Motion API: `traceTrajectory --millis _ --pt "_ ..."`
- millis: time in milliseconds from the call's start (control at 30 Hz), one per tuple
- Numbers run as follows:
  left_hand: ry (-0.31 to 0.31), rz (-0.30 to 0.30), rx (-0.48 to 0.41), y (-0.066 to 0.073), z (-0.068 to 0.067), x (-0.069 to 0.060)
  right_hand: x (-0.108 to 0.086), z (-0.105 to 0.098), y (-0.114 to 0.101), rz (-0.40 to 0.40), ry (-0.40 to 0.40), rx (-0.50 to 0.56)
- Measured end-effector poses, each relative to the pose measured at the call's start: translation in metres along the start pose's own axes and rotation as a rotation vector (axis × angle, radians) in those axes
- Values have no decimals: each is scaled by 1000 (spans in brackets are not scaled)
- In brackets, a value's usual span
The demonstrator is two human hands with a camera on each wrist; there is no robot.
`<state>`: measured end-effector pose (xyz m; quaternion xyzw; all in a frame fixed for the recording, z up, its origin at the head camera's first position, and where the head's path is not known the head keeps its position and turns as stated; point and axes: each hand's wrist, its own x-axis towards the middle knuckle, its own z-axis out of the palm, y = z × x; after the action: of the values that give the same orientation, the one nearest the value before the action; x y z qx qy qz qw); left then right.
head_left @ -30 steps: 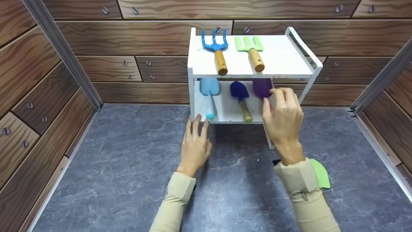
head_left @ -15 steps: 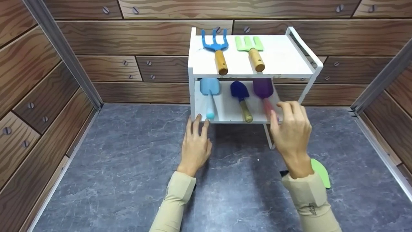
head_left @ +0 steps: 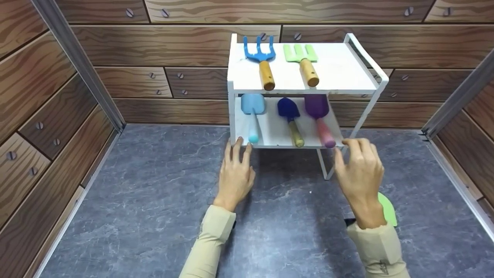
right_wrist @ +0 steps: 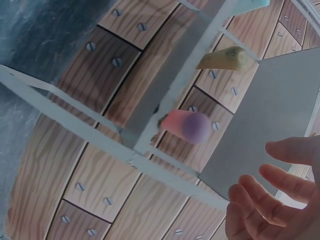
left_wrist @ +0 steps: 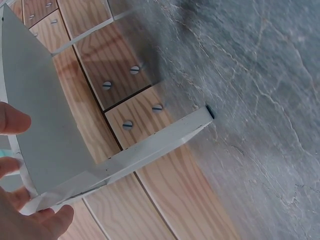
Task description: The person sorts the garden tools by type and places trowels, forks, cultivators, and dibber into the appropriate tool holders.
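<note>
A white two-tier rack [head_left: 355, 73] stands ahead. On its lower shelf [head_left: 270, 139], a purple spade with a pink handle [head_left: 325, 133] lies at the right, handle end at the front edge. Left of it lie a dark blue trowel [head_left: 288, 110] with a wooden handle and a light blue spade [head_left: 252, 104]. My left hand [head_left: 234, 179] rests its fingertips at the shelf's front left corner, fingers extended. My right hand [head_left: 361, 173] hovers by the front right corner, fingers slightly bent and holding nothing; the right wrist view shows it apart from the pink handle end [right_wrist: 187, 126].
The top shelf holds a blue hand rake [head_left: 260, 56] and a light green hand fork [head_left: 301, 58], both wooden-handled. A green rounded piece [head_left: 389, 208] lies on the dark floor, partly hidden by the right arm. Wood-patterned walls [head_left: 181, 46] surround the area.
My right hand has let go of the purple spade and drawn back, down and to the right. The spade lies still on the lower shelf. My left hand keeps its place.
</note>
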<state>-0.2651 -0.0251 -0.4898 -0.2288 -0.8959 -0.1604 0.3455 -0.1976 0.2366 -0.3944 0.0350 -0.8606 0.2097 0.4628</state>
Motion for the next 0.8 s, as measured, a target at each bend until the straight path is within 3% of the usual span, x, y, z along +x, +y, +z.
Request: traceTrajectory --millis 800 --pt "-9 -16 -14 2 -1 1 -47 -11 31 93 -104 -73"
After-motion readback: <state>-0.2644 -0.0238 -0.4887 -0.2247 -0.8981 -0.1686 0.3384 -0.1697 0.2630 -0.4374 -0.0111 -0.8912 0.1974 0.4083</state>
